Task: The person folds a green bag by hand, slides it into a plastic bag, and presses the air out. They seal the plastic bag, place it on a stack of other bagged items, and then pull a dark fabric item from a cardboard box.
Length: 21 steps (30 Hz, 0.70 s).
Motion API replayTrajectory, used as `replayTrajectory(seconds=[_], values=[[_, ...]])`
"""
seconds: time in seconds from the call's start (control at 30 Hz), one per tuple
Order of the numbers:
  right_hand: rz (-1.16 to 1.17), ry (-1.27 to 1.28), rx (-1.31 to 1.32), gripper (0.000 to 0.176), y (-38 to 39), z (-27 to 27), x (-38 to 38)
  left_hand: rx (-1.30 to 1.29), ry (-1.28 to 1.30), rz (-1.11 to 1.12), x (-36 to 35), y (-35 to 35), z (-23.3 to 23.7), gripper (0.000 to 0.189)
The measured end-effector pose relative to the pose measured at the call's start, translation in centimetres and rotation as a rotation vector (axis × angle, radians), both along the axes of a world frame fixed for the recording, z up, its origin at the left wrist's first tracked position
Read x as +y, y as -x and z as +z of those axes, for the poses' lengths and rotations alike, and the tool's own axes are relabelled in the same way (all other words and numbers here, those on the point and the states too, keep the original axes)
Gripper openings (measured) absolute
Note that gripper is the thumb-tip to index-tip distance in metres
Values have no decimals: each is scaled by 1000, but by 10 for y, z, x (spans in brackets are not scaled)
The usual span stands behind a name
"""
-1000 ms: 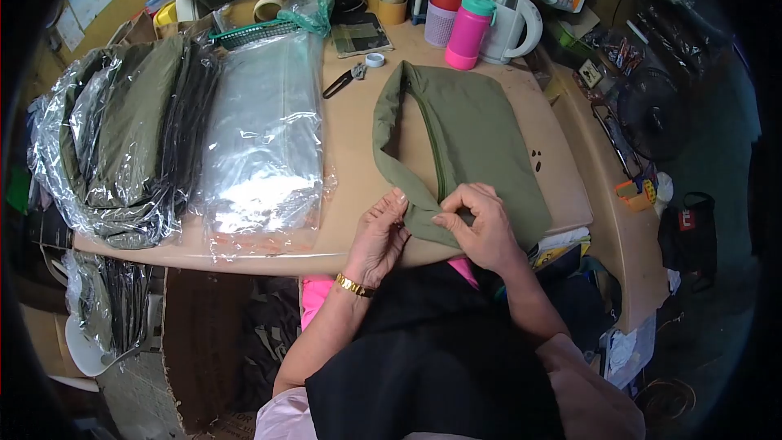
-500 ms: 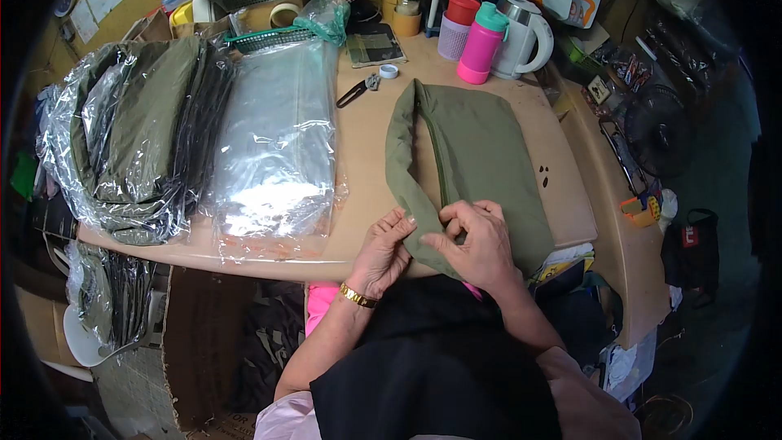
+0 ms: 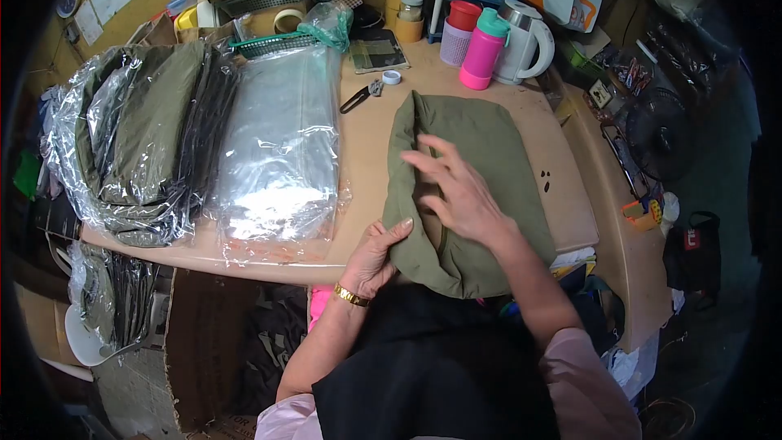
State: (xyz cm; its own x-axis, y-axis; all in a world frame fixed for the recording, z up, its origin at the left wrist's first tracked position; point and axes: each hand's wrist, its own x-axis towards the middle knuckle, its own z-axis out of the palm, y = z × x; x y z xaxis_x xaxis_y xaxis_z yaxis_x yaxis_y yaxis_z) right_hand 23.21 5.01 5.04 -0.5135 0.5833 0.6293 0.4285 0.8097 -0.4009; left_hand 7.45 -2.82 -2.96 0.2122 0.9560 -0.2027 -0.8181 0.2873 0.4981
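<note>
An olive green cloth piece (image 3: 497,147) lies on the table in front of me, its left side folded into a long loose flap. At the flap's lower left edge, my left hand (image 3: 376,254) pinches the fabric between thumb and fingers; a gold watch is on that wrist. Over the gap between flap and main panel, my right hand (image 3: 460,191) is spread, fingers pointing up and left, apparently holding nothing. Part of a dark edge strip shows inside the fold below this hand.
Clear plastic bags (image 3: 281,138) lie left of the cloth, beside plastic-wrapped green items (image 3: 151,130). Small snips (image 3: 356,99) and a white roll (image 3: 391,77) lie behind. A pink bottle (image 3: 481,53) and a kettle (image 3: 521,41) stand at the back.
My right hand has moved up along the fold and opened its fingers. My left hand has shifted slightly down and left, and the cloth's lower end has moved lower.
</note>
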Motion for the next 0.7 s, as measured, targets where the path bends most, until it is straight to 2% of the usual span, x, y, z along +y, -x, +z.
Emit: replayTrajectory(seconds=[0.03, 0.1, 0.2, 0.27, 0.4, 0.47, 0.53, 0.57, 0.63, 0.67, 0.7], values=[[0, -2, 2, 35, 1, -9, 20, 1, -24, -51, -1, 0, -5, 26], [268, 6, -14, 27, 2, -24, 55, 6, -48, -103, -3, 3, -14, 29], [295, -3, 79, 20, 2, -25, 66, -24, -139, -157, -5, 11, -17, 31], [294, 10, 84, 21, 4, -26, 57, 126, -222, -146, -8, 15, -6, 30], [298, 69, 122, 19, 3, -30, 42, 80, -56, -92, 5, 19, 3, 27], [321, 92, 96, 18, -1, -30, 35, -52, 16, -44, 22, 20, 0, 28], [363, 115, -11, 24, -4, -26, 33, -36, -63, -32, 29, 20, -9, 28], [365, 115, -12, 24, -5, -23, 35, -31, -75, -7, 31, 21, -13, 28], [137, 43, -8, 40, -12, -15, 46, -24, -84, 15, 30, 28, -15, 28], [136, 42, -6, 40, -25, -22, 60, -104, -63, 11, 30, 37, -21, 34], [50, 64, -295, 46, -47, -39, 79, -185, -42, 5, 29, 42, -24, 41]])
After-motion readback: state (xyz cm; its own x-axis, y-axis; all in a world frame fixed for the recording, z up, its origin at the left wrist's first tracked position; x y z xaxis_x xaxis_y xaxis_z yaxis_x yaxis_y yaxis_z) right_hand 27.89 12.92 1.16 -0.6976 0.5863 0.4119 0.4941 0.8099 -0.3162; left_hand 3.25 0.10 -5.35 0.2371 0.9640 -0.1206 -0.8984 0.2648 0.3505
